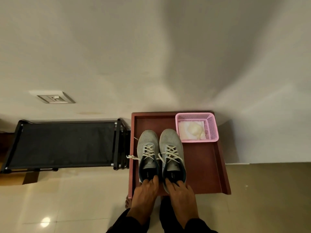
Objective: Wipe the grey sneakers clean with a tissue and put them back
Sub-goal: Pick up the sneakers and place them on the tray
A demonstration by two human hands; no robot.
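Two sneakers stand side by side on the surface (205,167), toes toward the wall (151,56): the left sneaker (148,148) and the right sneaker (171,148) touch along their inner sides. The left hand (145,192) grips the left heel, the right hand (180,194) the right heel. Behind and right of the sneakers, a basket (213,126) sits in the far corner with tissue (193,130) inside. A shoe rack (62,145) stands left of the surface, a wall socket (53,98) above it.

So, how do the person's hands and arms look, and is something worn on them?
Both the left hand and the right hand are bare, with no gloves, rings or watch visible. Dark, black-looking long sleeves cover the arms and end at the wrists.
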